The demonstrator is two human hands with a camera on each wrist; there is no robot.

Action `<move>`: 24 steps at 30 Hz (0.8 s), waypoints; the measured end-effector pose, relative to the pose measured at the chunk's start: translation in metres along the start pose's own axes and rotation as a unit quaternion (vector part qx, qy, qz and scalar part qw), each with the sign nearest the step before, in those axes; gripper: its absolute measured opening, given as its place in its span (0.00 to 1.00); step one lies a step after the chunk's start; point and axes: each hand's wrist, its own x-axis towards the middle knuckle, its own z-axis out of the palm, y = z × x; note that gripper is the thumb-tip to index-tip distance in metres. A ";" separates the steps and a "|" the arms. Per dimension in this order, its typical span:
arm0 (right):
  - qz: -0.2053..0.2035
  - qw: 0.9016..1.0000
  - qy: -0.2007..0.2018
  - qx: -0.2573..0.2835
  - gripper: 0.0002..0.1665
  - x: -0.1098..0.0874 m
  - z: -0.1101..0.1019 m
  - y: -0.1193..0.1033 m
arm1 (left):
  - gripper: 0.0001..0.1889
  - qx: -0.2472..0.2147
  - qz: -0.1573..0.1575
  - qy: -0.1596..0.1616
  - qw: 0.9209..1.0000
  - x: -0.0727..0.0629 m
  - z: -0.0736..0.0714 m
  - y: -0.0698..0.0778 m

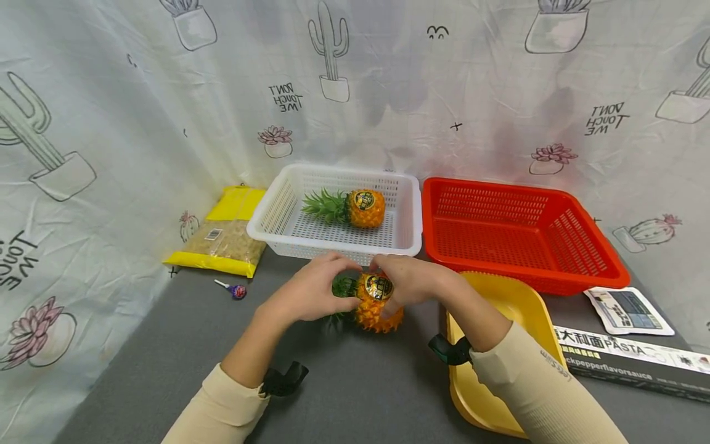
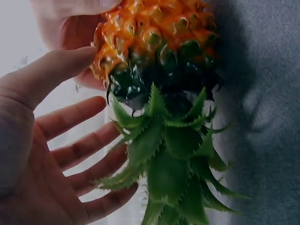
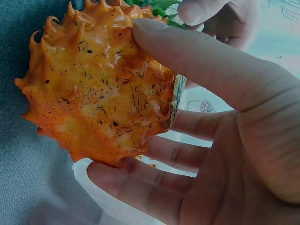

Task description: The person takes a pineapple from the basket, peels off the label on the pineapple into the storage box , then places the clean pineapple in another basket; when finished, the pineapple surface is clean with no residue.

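Note:
An orange toy pineapple [image 1: 373, 313] with a round label lies on the grey table, its green leaves toward the left. My right hand [image 1: 409, 280] holds its fruit end, thumb on one side and fingers round the other. My left hand [image 1: 313, 290] is at the leafy end. In the left wrist view, the left thumb [image 2: 70, 63] is at the edge of the fruit, and its spread fingers lie beside the leaves [image 2: 171, 150]. Behind the hands stands a white basket [image 1: 333, 246] with a second toy pineapple [image 1: 367, 209] lying inside.
A red basket [image 1: 527, 274] stands at the back right, near a yellow tray [image 1: 501, 290] under my right forearm. Farther right are a black pasta box [image 1: 638, 364] and a white packet [image 1: 629, 311]. On the left lie a yellow-edged bag [image 1: 222, 240] and a lollipop [image 1: 238, 291].

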 end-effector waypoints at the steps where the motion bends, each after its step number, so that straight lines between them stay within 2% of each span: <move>1: -0.001 1.000 0.001 0.002 0.48 0.000 0.000 0.000 | 0.31 0.008 0.000 -0.002 1.000 0.001 0.001 0.001; 8: -0.011 1.000 0.001 0.021 0.44 -0.003 0.001 0.005 | 0.27 0.040 -0.005 -0.016 0.999 0.006 0.005 0.006; 13: -0.034 0.998 0.013 0.055 0.28 -0.007 -0.007 0.010 | 0.25 0.045 -0.009 -0.025 0.999 0.007 0.005 0.007; 18: -0.073 0.996 0.037 0.027 0.16 -0.004 -0.009 0.011 | 0.24 0.046 -0.012 -0.023 0.999 0.005 0.005 0.008; 24: -0.074 0.996 0.045 0.014 0.09 0.001 -0.007 0.010 | 0.24 0.040 -0.019 -0.014 0.999 0.004 0.006 0.008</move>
